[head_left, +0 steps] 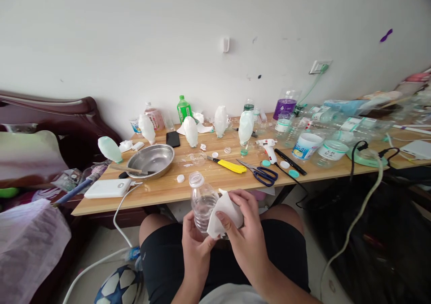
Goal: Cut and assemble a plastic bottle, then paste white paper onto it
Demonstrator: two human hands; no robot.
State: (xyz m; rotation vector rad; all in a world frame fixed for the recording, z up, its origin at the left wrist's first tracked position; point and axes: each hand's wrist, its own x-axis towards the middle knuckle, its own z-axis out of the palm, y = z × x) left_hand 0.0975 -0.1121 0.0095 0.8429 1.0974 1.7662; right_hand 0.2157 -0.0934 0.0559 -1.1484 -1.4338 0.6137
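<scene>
Over my lap I hold a clear plastic bottle (202, 200) without a cap. My left hand (194, 243) grips its lower part from below, fingers wrapped round it. My right hand (244, 227) presses a piece of white tissue paper (222, 212) against the bottle's side, fingers closed on the paper. Both hands are in front of the near edge of the wooden table (215, 178).
On the table lie a yellow utility knife (230, 165), blue scissors (262, 174), a glue gun (269, 149), a steel bowl (151, 160), a white power bank (107, 188), loose caps, and several paper-wrapped bottles (191, 131). Cables hang off the front edge. A football (116, 286) lies on the floor.
</scene>
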